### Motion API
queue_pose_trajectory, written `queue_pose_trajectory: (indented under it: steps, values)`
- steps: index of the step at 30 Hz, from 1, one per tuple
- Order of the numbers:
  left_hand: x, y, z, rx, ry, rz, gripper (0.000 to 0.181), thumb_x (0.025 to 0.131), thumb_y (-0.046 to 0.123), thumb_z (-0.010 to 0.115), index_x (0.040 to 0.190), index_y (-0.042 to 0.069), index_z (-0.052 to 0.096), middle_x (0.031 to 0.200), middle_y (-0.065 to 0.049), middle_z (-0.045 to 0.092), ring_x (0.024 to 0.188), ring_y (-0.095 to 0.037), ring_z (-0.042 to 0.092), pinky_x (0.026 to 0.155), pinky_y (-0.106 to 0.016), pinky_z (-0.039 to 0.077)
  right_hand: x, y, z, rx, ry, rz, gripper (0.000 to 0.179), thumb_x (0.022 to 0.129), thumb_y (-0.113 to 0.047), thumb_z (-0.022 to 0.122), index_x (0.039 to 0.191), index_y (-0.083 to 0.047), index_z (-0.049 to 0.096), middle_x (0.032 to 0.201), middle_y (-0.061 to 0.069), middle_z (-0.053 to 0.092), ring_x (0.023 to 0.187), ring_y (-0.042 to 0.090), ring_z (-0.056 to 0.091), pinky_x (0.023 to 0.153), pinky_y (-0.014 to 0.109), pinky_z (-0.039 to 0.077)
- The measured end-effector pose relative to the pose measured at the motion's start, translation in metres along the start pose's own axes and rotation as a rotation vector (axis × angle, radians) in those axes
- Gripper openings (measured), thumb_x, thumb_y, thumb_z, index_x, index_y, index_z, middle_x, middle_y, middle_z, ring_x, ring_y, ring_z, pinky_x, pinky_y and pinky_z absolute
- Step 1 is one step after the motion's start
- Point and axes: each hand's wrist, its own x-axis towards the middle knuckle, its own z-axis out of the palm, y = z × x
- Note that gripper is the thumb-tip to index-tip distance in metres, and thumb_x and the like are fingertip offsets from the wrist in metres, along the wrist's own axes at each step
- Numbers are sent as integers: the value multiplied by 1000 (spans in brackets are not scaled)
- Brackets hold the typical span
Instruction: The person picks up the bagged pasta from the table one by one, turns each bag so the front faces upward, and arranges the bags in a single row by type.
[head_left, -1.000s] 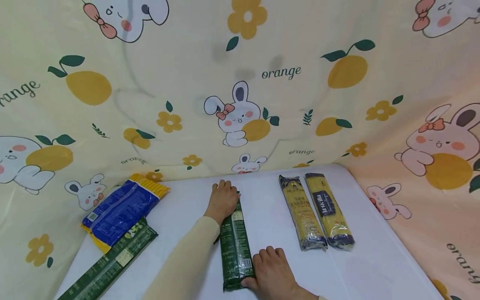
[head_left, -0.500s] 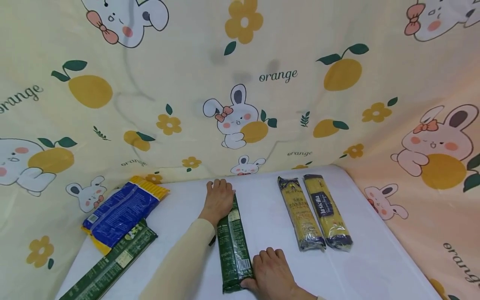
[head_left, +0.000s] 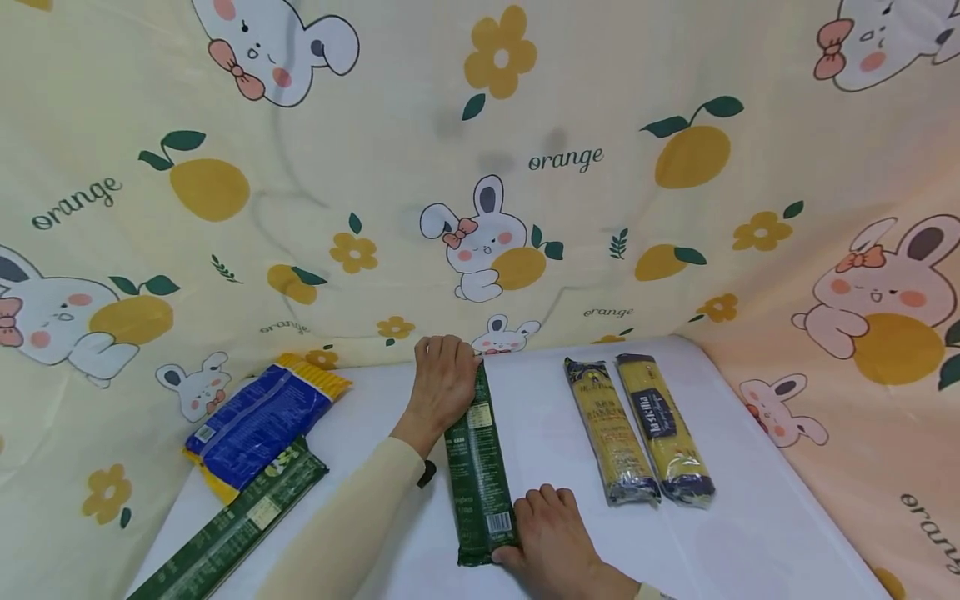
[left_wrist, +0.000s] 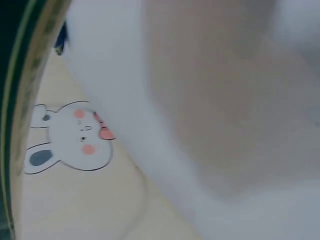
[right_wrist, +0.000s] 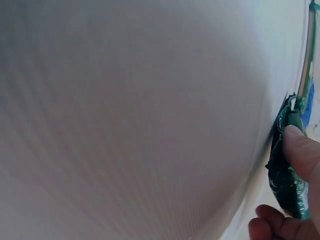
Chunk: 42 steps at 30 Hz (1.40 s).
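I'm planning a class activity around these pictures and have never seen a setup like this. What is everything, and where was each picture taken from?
There is no machine here: a person works bare-handed, wearing one camera on the head and one on each wrist. The wide head picture looks forward and down at a white table before a patterned cloth. The blurrier close-ups come from the wrists.

The left hand holds the far end of a long green pack; the right hand has its grip on the near end, thumb on the wrapper. On the left lie a blue-and-yellow pack and a second green pack; on the right, two yellow packs side by side.
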Motion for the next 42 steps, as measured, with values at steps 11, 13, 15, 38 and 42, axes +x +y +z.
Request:
queue_pose_trajectory:
  steps: [11, 13, 15, 38, 42]
  values:
    - [14, 8, -29, -45, 40, -35, 21, 110, 23, 54, 102, 4, 56, 104, -14, 50, 97, -33, 41, 89, -51, 32, 3, 3, 3, 64, 161, -5, 48, 85, -50, 85, 103, -12, 62, 91, -3, 55, 90, 15, 47, 83, 41, 40]
    - [18, 10, -36, -41, 11, -78, 20, 110, 22, 55, 101, 4, 58, 104, -15, 49, 96, -34, 40, 87, -51, 31, 3, 4, 2, 54, 191, -11, 46, 84, -47, 86, 102, -12, 61, 90, -4, 54, 89, 15, 45, 82, 40, 39]
    - [24, 13, -44, -30, -35, -124, 22, 110, 23, 53, 100, 5, 60, 101, -14, 49, 94, -33, 40, 86, -51, 31, 3, 5, 0, 32, 224, -19, 46, 83, -45, 88, 101, -13, 60, 88, -5, 52, 87, 14, 44, 81, 38, 38]
    - [52, 39, -73, 141, -100, -123, 27, 104, 34, 60, 91, 10, 63, 78, -7, 61, 83, -27, 53, 80, -46, 39, 2, 1, 0, -227, 459, -71, 20, 85, -19, 70, 83, -11, 51, 76, 3, 47, 77, 25, 48, 80, 43, 43]
    - [50, 37, -72, 121, -130, -131, 16, 104, 22, 58, 97, 10, 66, 80, -7, 61, 81, -28, 52, 78, -44, 38, 3, -4, -2, -255, 415, -64, 14, 93, -19, 58, 85, -10, 50, 77, 4, 46, 78, 25, 47, 80, 44, 43]
